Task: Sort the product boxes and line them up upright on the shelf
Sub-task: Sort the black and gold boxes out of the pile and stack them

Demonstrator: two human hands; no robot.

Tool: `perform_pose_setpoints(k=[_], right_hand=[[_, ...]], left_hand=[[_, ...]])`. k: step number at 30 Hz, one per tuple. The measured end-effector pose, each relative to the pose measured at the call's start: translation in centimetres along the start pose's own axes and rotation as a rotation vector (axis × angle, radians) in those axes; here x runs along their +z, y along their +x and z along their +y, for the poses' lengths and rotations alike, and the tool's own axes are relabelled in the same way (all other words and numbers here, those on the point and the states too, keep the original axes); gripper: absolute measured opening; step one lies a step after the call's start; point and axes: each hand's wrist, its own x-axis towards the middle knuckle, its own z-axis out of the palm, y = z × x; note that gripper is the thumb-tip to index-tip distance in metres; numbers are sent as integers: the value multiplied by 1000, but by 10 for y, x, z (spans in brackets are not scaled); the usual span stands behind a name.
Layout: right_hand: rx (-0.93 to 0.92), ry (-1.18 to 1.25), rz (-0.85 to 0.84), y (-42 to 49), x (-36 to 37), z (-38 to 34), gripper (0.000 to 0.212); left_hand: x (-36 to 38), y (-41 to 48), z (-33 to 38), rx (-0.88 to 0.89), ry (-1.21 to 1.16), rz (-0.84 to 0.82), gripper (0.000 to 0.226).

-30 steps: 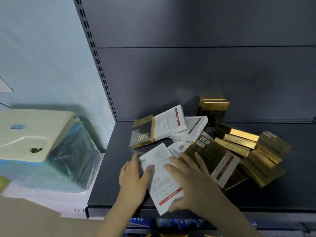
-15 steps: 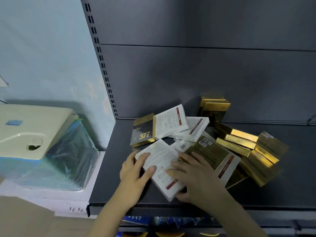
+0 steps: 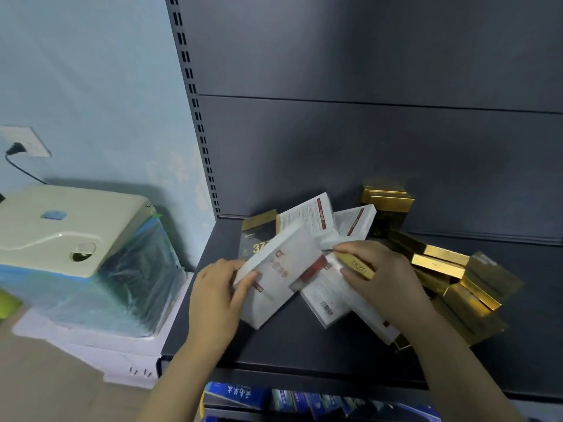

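A white box with red print [image 3: 278,269] is tilted up off the dark shelf [image 3: 304,348]. My left hand [image 3: 217,296] grips its left edge, thumb on the front face. My right hand [image 3: 380,278] holds its right side together with a gold-edged box marked ZKZU [image 3: 356,264]. More white boxes [image 3: 326,303] lie flat underneath. Behind them lie a dark box marked 377 [image 3: 259,236] and other white boxes [image 3: 307,217]. A heap of gold boxes [image 3: 441,263] lies to the right, and two stand stacked [image 3: 387,199] by the back panel.
The shelf's perforated upright [image 3: 195,111] rises on the left. A cream appliance in plastic wrap [image 3: 70,229] sits left of the shelf on white sheets. Blue packages [image 3: 243,394] fill the lower shelf. A wall socket with a plug [image 3: 21,146] is at far left.
The white box that lay flat under both hands has been lifted and turned up on edge. My right hand has moved up and closed round the box and a gold one.
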Motion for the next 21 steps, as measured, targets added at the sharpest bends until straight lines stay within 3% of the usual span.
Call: perform_pose_setpoints(k=[2,4,8,10,14,18,21], right_hand=[[0,-73,-7,-1,2,7,45],[-1,-168,-62,-2,9,13,52],[-3,-281,-143,-10,23,34,49],[59,-297,-165,-16,23,42,56],[62,-411,-287,-16,18,49,94],[92,-344,-219,-18,17,49,86],[170,-240,-175,-22,16,51,85]], left_hand=[[-5,-6,4,-227,-196,53,14],[-6,-10,5,-460,-339,64,20],[6,-21,-5,-717,-395,23,36],[12,-28,-8,-761,-350,-7,32],[16,-36,-13,-730,-214,-105,12],[24,-37,-18,-627,169,-248,36],[25,-37,-10,-640,187,-264,41]])
